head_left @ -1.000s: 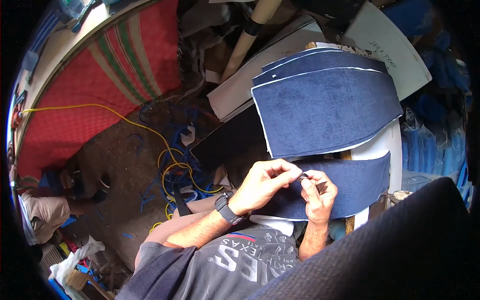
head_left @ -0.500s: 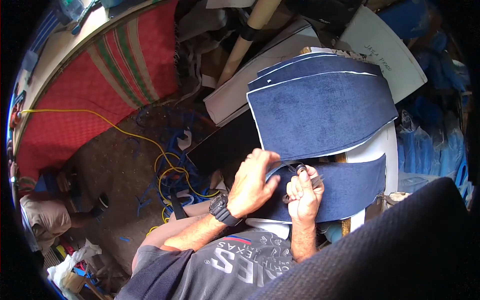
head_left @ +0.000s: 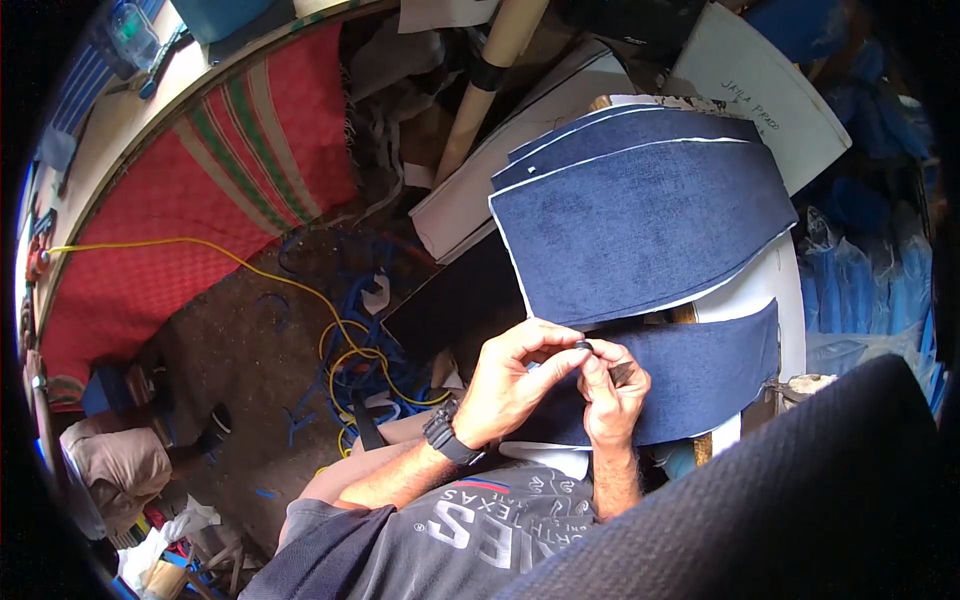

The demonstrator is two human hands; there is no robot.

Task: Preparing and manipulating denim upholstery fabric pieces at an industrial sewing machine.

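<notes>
Left hand [head_left: 508, 382] has come back in from its open spread of half a second ago, its thumb and fingertips now meeting the right hand [head_left: 612, 402] at a small dark round piece [head_left: 583, 346]. Grip: both hands pinch it, poised over the left part of the lower denim-blue panel [head_left: 705, 365], just below the near edge of the upper denim-blue panel [head_left: 640, 225]. Step in hand, by my judgement: fine two-handed fingering of that piece; next move calls for a steady right pinch and small left fingertip work. Pose: left forearm slants up rightward, black wristwatch [head_left: 440, 434] on; right forearm near upright, fingers curled. Flat greyish sliver [head_left: 624, 374] by right fingers, kind unclear.
</notes>
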